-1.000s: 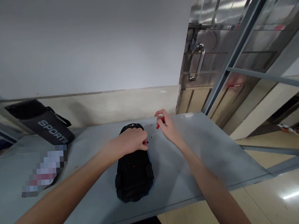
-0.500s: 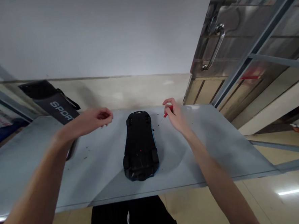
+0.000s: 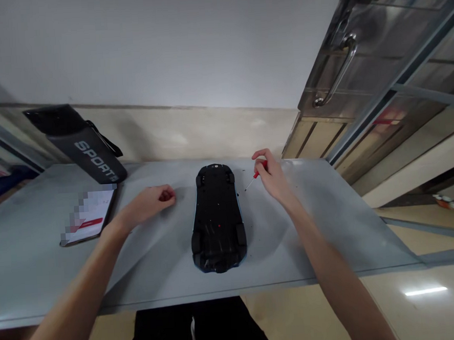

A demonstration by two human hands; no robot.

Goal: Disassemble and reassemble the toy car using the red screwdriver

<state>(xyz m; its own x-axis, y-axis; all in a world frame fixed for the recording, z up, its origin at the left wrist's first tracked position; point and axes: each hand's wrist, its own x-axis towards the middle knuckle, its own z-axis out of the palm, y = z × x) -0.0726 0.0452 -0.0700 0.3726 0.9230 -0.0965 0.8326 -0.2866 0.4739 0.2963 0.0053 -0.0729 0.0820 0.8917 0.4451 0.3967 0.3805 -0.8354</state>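
A toy car (image 3: 217, 216) lies upside down on the grey table (image 3: 330, 225), its black underside and wheels facing up and a blue body edge showing along the sides. My right hand (image 3: 277, 181) is just right of the car's far end and pinches a small red-handled screwdriver (image 3: 252, 179), with the tip pointing down-left toward the car. My left hand (image 3: 151, 203) rests on the table left of the car with its fingers curled shut. Whether anything tiny is between them I cannot see.
A black "SPORT" bottle (image 3: 82, 146) leans against the wall at the back left, with a phone (image 3: 90, 219) lying in front of it. Small dark specks dot the table around the car. A metal door with a handle (image 3: 336, 76) stands at the right. The table's front edge is close to my body.
My left hand has left the car's side, swung left and come down onto the table with fingers closed. The right hand keeps the screwdriver near the car's far end.
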